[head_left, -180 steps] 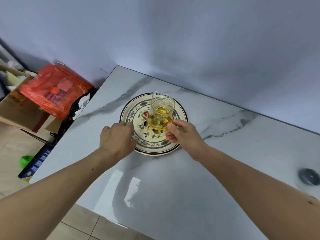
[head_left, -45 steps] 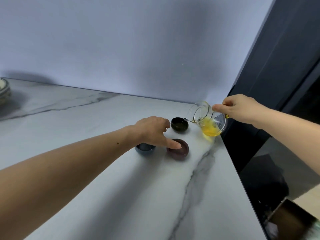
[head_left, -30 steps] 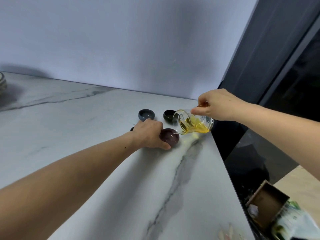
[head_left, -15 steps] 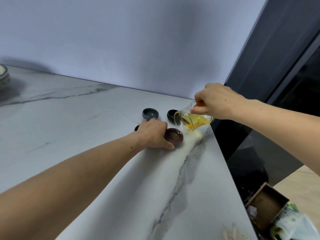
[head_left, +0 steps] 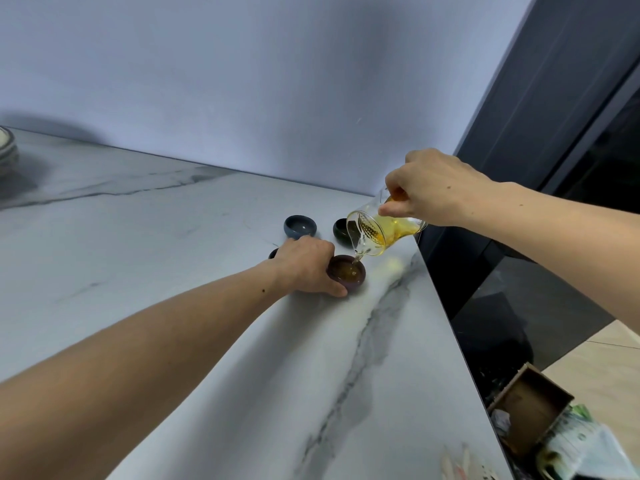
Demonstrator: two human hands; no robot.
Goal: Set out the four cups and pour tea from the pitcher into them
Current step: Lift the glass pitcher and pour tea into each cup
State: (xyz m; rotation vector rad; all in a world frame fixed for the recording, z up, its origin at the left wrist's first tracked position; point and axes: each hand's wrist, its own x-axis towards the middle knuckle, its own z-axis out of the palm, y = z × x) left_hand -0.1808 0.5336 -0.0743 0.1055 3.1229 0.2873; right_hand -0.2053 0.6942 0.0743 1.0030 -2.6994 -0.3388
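Note:
My right hand [head_left: 431, 187] grips a glass pitcher [head_left: 381, 232] of yellow tea, tilted spout-down over a dark reddish-brown cup [head_left: 348, 277]. A thin stream of tea runs into that cup, which holds some tea. My left hand [head_left: 306, 265] is wrapped around the cup's left side, steadying it on the marble table [head_left: 173, 271]. Behind it stand a blue cup [head_left: 300, 226] and a black cup [head_left: 343, 230], the black one partly behind the pitcher. A fourth dark cup [head_left: 273, 253] peeks out behind my left hand, mostly hidden.
The table's right edge [head_left: 446, 317] runs close to the cups, with a dark panel and floor beyond. A cardboard box [head_left: 530, 407] and packaging lie on the floor at lower right. A plate's rim [head_left: 7, 147] shows at the far left. A wall stands behind.
The pitcher has tipped further down and tea now streams into the reddish-brown cup. My left hand stays on that cup.

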